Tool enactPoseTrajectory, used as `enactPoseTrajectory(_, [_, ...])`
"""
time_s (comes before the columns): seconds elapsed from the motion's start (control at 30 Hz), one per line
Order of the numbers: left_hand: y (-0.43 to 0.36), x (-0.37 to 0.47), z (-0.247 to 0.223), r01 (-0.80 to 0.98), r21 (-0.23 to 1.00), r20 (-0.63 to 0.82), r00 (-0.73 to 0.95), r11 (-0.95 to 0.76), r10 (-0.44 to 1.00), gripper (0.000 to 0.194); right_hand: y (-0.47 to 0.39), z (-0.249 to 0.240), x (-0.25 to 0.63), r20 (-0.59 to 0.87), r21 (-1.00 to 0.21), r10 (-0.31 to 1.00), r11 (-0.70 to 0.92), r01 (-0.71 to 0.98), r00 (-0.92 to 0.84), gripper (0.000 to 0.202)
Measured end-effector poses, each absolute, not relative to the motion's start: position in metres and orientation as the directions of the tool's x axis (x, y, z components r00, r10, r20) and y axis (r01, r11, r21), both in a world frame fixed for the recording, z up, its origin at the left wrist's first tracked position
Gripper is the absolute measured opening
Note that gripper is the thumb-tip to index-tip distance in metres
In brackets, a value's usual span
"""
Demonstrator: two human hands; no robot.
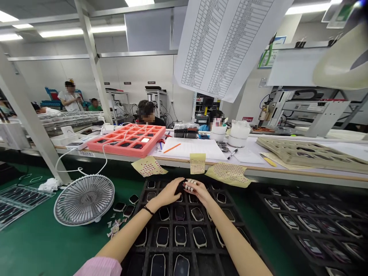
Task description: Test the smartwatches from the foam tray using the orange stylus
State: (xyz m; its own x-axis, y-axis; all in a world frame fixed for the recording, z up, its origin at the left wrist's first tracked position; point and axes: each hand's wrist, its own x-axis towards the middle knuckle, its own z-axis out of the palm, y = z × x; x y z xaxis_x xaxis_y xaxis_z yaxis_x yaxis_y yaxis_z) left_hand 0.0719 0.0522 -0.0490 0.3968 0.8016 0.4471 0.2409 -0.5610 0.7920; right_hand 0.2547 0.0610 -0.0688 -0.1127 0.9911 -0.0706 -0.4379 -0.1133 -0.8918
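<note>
A black compartment tray [188,249] lies before me, with watch-like devices with dark screens and pale frames, such as one device [180,235], in its compartments. Over the tray's far part, my left hand [170,191] is bent inward with a black band on the wrist. Beside it, my right hand [198,189] has its fingers curled, with white bands or wraps on several fingertips. The hands meet near the middle. A small dark thing shows between them, too small to make out.
Left of the tray are a round grey fan [86,199], loose devices [128,211] and paper scraps [115,228]. Another device tray [290,237] lies right. On the shelf ahead are a pink tray [129,140] and a beige tray [310,153]. Yellow sheets [197,163] hang from its edge.
</note>
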Motion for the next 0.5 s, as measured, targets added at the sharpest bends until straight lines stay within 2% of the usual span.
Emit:
enactPoseTrajectory(0.07, [0.050, 0.083, -0.039, 0.152, 0.811, 0.422, 0.516, -0.565, 0.745, 0.062, 0.061, -0.068, 0.255, -0.073, -0.896, 0.985, -0.135, -0.424, -0.159, 0.039])
enactPoseTrajectory(0.13, [0.053, 0.089, -0.030, 0.099, 0.836, 0.385, 0.596, -0.540, 0.705, 0.058, 0.061, -0.067, 0.253, -0.077, -0.903, 0.977, -0.153, -0.402, -0.201, 0.037])
enactPoseTrajectory(0.27, [0.066, 0.091, -0.020, 0.107, 0.837, 0.338, 0.670, -0.536, 0.661, 0.049, 0.064, -0.066, 0.243, -0.075, -0.914, 0.968, -0.163, -0.373, -0.239, 0.036])
enactPoseTrajectory(0.5, [0.091, 0.082, -0.031, 0.168, 0.827, 0.386, 0.524, -0.537, 0.759, 0.045, 0.077, -0.058, 0.243, -0.071, -0.958, 0.960, -0.141, -0.251, -0.272, 0.035])
